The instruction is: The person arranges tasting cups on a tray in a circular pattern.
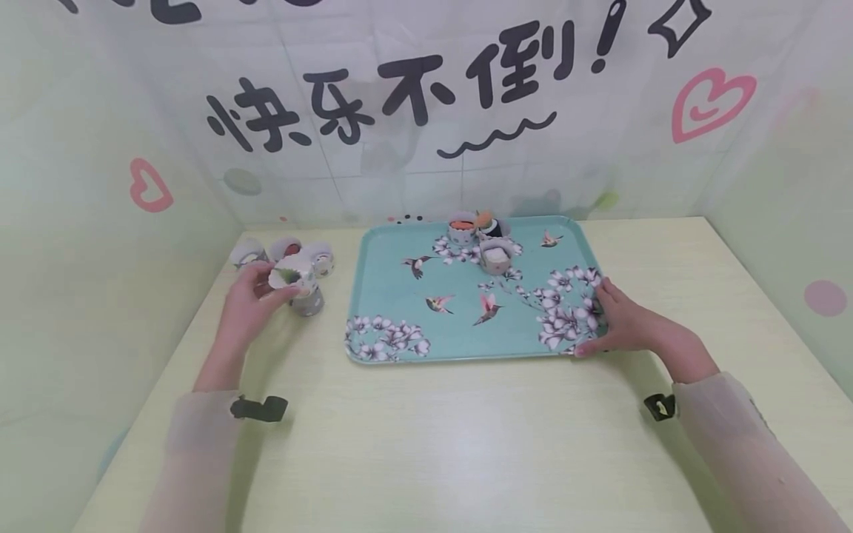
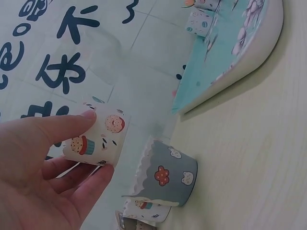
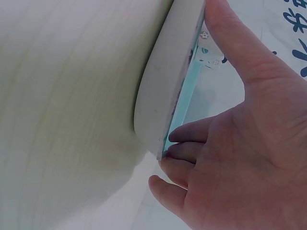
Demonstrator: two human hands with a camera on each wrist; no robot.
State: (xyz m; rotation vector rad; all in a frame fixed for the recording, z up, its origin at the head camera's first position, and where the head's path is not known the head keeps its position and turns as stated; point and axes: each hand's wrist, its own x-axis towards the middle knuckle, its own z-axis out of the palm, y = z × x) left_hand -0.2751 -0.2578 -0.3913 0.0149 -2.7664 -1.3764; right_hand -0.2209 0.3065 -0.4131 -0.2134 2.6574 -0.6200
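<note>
My left hand (image 1: pixel 248 300) pinches a white paper baking cup (image 2: pixel 98 136) printed with cupcakes and doughnuts, thumb on one side and fingers on the other. Something green shows in its mouth in the head view. The cup is raised above the table, just over a grey paper cup (image 2: pixel 170 175) standing there. At the right end of a turquoise tray (image 1: pixel 393 296), my right hand (image 1: pixel 626 322) rests around the near corner, its thumb at the front rim and loosely bent fingers touching the side rim.
Three filled cups stand on the tray toward the back: one with orange-red contents (image 1: pixel 462 231), one with dark-and-white contents (image 1: pixel 494 228) and one with white contents (image 1: pixel 496 259). More cups (image 1: pixel 285 249) stand left of the tray. A printed curtain (image 1: pixel 400 170) borders the table.
</note>
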